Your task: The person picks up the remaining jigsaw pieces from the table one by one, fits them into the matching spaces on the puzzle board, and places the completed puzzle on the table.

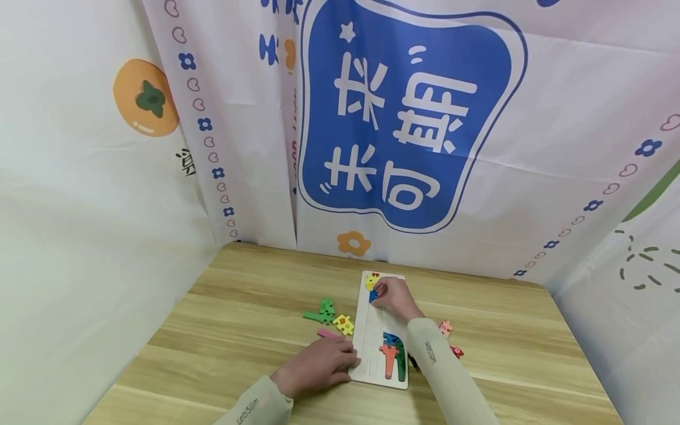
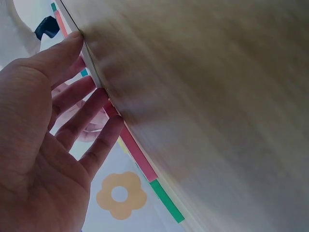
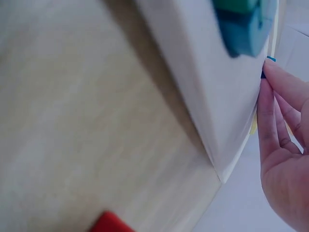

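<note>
While my right hand [image 1: 395, 297] pinches a blue piece [image 1: 373, 297] at the far end of the white board [image 1: 370, 330], my left hand [image 1: 323, 361], fingers extended, touches the board's left edge; green pieces [image 1: 327, 306] lie farther left, a red piece [image 1: 457, 352] right.

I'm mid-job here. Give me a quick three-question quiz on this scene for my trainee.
1. Which hand pinches the small blue piece?
2. True or false: in the head view, the small red piece lies to the right of the white board.
3. What colour is the piece immediately left of the dark green piece in the head view? A) yellow B) orange-red C) purple

Key:
1. The right hand.
2. True.
3. B.
</note>
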`<act>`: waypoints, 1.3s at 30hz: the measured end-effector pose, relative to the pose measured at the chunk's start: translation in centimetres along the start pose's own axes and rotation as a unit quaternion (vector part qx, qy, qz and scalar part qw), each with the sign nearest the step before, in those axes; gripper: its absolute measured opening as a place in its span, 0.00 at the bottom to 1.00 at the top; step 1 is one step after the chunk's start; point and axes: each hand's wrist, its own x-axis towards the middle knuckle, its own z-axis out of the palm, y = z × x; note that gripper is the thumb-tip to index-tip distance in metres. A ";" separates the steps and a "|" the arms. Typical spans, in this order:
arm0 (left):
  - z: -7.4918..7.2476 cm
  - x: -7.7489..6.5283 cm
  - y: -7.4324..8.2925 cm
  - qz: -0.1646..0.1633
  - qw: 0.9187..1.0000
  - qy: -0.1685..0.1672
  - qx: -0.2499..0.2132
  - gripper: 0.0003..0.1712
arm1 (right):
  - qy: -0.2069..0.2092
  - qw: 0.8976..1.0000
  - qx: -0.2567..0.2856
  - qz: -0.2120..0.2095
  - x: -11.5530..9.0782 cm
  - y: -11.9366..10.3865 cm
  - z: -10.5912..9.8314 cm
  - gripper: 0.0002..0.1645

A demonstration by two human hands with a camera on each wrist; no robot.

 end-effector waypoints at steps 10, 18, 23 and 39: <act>0.1 0.0 0.0 0.008 1.000 0.004 0.005 0.15 | -0.004 1.000 0.006 0.010 0.0 0.0 0.0 0.15; 0.3 -0.1 -0.1 0.010 1.000 0.009 0.004 0.16 | -0.009 1.000 0.006 0.018 0.0 0.0 0.0 0.15; 0.3 -0.1 -0.1 0.008 1.000 0.011 0.007 0.18 | -0.009 1.000 0.012 0.015 -0.2 0.0 -0.6 0.17; -0.1 0.0 0.2 -0.006 1.000 0.000 -0.008 0.15 | -0.070 0.995 -0.077 0.005 -4.3 3.8 -4.9 0.39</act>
